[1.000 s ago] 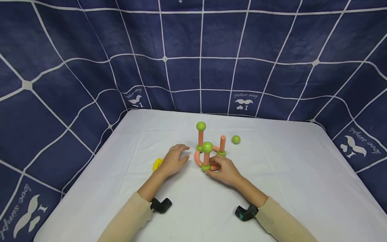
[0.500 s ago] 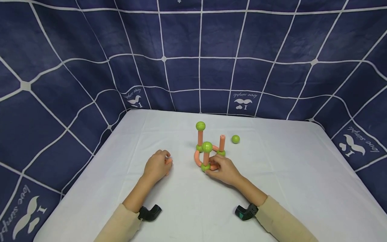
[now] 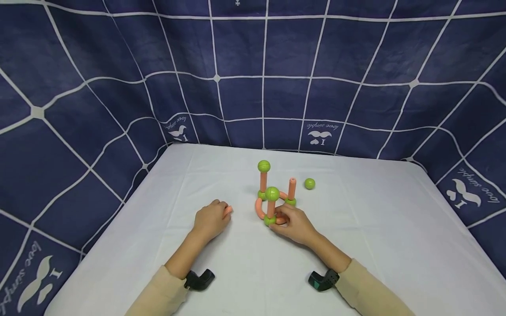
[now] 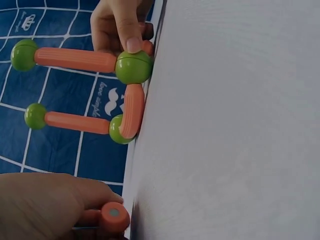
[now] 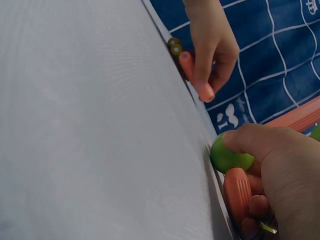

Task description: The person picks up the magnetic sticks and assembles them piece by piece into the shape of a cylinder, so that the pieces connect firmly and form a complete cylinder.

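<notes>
My left hand (image 3: 211,220) grips an orange magnetic rod (image 3: 228,211); its round end with a grey metal disc faces the left wrist camera. My right hand (image 3: 294,224) pinches the green ball (image 5: 225,156) at the near corner of a magnetic building-stick frame, fingers also around the curved orange rod (image 5: 237,192) beside it. The frame has a ring of curved orange rods (image 3: 259,208) joined by green balls on the table. Three upright orange rods rise from it. Two carry green balls (image 3: 263,166) on top; the third rod (image 3: 292,188) has a bare upper end.
A loose green ball (image 3: 309,183) lies behind and right of the frame. Yellow pieces (image 5: 175,46) lie near my left hand, hidden behind it in the head view. Dark blue gridded cloth (image 3: 284,96) surrounds the back and sides of the white table (image 3: 379,228).
My left hand has drawn back left from beside the frame, taken hold of the orange rod, then shifted slightly right with it. My right hand has stayed in place at the frame.
</notes>
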The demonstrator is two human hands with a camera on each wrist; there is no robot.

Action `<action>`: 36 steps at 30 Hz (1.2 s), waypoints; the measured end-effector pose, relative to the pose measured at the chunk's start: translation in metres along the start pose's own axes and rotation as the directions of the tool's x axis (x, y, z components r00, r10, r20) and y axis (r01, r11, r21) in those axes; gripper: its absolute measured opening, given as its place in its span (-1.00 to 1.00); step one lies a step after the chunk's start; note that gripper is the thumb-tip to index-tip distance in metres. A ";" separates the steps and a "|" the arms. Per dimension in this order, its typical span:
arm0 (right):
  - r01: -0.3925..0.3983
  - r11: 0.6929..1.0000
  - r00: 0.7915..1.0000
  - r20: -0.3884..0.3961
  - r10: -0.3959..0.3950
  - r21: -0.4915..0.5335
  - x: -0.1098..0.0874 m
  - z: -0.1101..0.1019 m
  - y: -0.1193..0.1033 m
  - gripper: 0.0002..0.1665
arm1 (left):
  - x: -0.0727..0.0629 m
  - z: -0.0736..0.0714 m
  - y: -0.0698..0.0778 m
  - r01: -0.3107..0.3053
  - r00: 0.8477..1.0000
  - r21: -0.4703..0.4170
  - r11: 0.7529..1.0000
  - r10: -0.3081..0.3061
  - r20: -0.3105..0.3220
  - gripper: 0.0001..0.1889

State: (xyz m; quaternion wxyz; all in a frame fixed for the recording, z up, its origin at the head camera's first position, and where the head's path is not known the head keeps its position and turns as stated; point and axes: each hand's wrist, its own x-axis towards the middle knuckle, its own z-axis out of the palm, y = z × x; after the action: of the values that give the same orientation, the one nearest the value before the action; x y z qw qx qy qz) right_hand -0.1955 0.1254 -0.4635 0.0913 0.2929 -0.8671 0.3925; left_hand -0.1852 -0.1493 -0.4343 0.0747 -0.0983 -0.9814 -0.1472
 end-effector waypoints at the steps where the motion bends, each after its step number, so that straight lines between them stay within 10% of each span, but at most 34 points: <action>1: 0.000 1.000 1.000 0.000 0.000 0.005 0.000 0.000 0.000 -0.64 | 0.001 0.000 0.001 -0.001 1.000 -0.021 1.000 0.001 -0.011 -0.78; 7: 0.003 1.000 1.000 0.000 -0.003 0.018 -0.001 -0.001 0.000 -0.65 | 0.014 -0.006 0.013 0.002 0.998 -0.216 0.976 -0.016 -0.062 -0.75; 17: 0.024 0.999 1.000 0.012 -0.024 0.022 0.000 0.001 0.000 -0.66 | 0.045 -0.031 0.047 0.087 0.993 -0.527 0.845 -0.117 -0.025 -0.67; 36: 0.001 1.000 1.000 0.015 -0.001 0.022 0.000 -0.001 -0.001 -0.68 | 0.068 -0.049 0.085 0.118 0.984 -0.658 0.743 -0.175 -0.021 -0.68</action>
State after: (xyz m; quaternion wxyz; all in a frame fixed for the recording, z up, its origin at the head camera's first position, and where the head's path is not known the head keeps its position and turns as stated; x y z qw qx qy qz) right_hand -0.1951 0.1260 -0.4624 0.0817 0.2972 -0.8632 0.3998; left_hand -0.2271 -0.0727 -0.3524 0.0637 -0.0345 -0.8686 -0.4902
